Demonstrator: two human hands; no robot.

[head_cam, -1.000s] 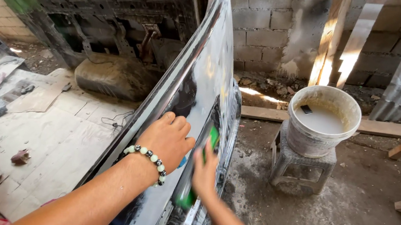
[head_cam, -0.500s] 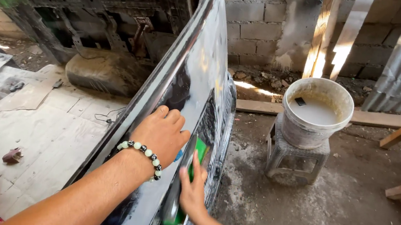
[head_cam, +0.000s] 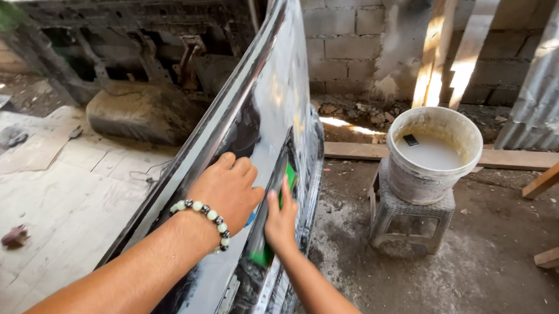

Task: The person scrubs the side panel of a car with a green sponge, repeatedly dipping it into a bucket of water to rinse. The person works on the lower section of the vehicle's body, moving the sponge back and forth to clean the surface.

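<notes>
both hands have slid a little up the glossy black curved metal body panel [head_cam: 266,117] since the earlier frames, and the camera has drawn in closer. left hand [head_cam: 229,190], with a pale-and-dark beaded bracelet [head_cam: 207,216] at the wrist, lies flat and spread on the panel's wet upper face, holding nothing, bracing only. right hand [head_cam: 280,221] presses a green rectangular sanding block [head_cam: 289,177] against the panel's side, just beside a recessed dark groove; grip is narrow, fingers laid along the block.

judged step: wet rubbing of the panel surface, mid-stroke. next move seems to call for even pressure along the curve, with the left hand steadying.

panel stands tilted on edge, rising away from the viewer; finish is mirror-like and streaked with water, lower trim dull and smeared. white plastic bucket of cloudy water [head_cam: 433,154] sits on a grey woven stool [head_cam: 409,215], well apart to the right.
</notes>
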